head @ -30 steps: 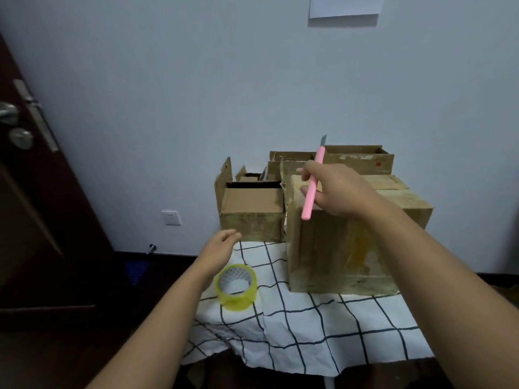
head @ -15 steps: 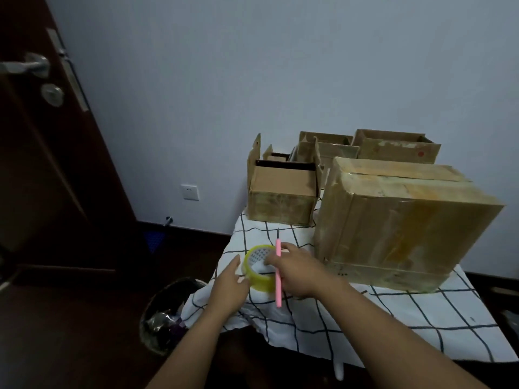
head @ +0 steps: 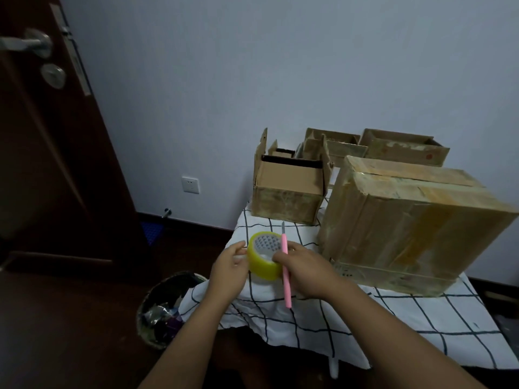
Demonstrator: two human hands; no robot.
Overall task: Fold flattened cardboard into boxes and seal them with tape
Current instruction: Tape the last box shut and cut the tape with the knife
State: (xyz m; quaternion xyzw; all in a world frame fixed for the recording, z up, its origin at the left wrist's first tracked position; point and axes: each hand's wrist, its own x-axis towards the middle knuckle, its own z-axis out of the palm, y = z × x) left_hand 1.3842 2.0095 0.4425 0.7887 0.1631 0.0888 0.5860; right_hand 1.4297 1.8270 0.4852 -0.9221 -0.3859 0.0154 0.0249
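Observation:
A yellow tape roll (head: 262, 263) is lifted just above the left end of the checked tablecloth (head: 393, 313), held between both hands. My left hand (head: 229, 269) grips its left side. My right hand (head: 304, 272) holds its right side and also grips a pink craft knife (head: 286, 272), blade pointing up. A large taped cardboard box (head: 407, 223) stands closed on the table to the right of my hands.
A smaller cardboard box (head: 288, 189) with raised flaps stands behind the tape, and two more open boxes (head: 404, 147) sit against the wall. A waste bin (head: 165, 307) stands on the floor left of the table. A dark door (head: 42, 136) is at far left.
My right hand came down from the top of the large box with the knife to the tape roll. My left hand took hold of the roll, which is now lifted slightly.

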